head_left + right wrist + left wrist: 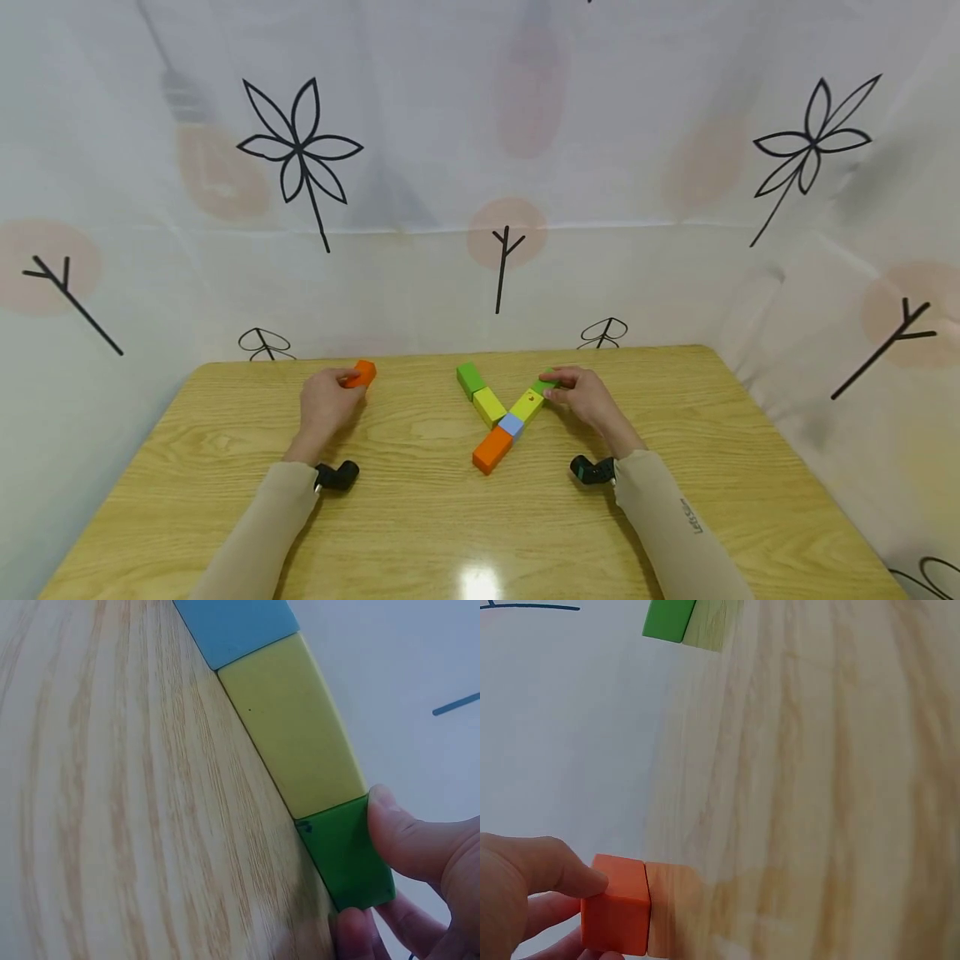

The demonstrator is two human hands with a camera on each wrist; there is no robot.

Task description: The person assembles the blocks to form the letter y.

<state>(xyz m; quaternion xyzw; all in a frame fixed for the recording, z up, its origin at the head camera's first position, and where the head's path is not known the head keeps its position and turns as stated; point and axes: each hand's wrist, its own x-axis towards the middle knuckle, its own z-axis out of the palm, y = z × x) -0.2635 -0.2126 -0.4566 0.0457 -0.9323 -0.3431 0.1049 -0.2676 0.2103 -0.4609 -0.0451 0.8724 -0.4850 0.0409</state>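
On the far left of the table my left hand (328, 406) grips an orange block (363, 372). The left wrist view shows the thumb on one side of that orange block (616, 911) and fingers on the other. My right hand (590, 402) pinches a green block (349, 859) between thumb and fingers. That block's end touches a yellow block (527, 406), which meets a small blue block (512, 426). Below the blue one lies a second orange block (492, 451). Another yellow block (490, 407) and green block (470, 380) slant up to the left, making a Y shape.
The wooden table (420, 517) ends at the back against a patterned cloth (420, 283), which also rises on both sides. A dark wrist-worn device (339, 476) sits by the left sleeve and a similar one (592, 470) by the right.
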